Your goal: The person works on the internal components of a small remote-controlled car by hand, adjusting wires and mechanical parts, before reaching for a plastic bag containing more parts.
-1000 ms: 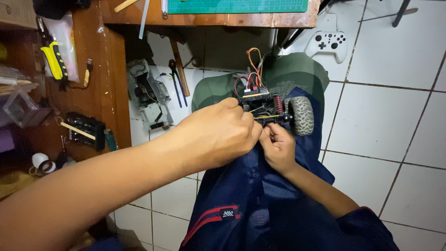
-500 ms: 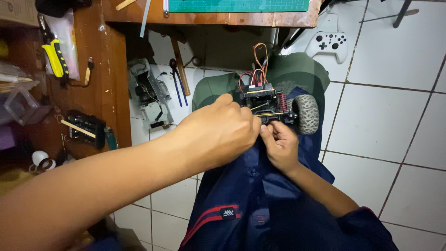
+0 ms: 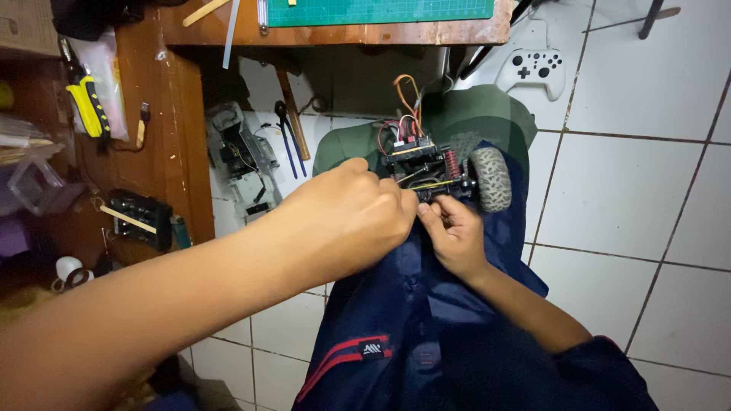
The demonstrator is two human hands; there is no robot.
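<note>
Two hands meet at the small model car chassis (image 3: 438,171) on my lap: my left hand (image 3: 346,221), knuckles up, fingers curled onto its near edge; my right hand (image 3: 453,236) pinches beneath it, beside the rubber wheel (image 3: 489,179).

bare tiled floor (image 3: 647,198) right, wooden desk (image 3: 171,129) crowding left, game controller (image 3: 533,71) ahead

The small toy car chassis (image 3: 434,171) is black, with red and orange wires on top and one grey knobby wheel (image 3: 489,179); it rests on the lap.
</note>
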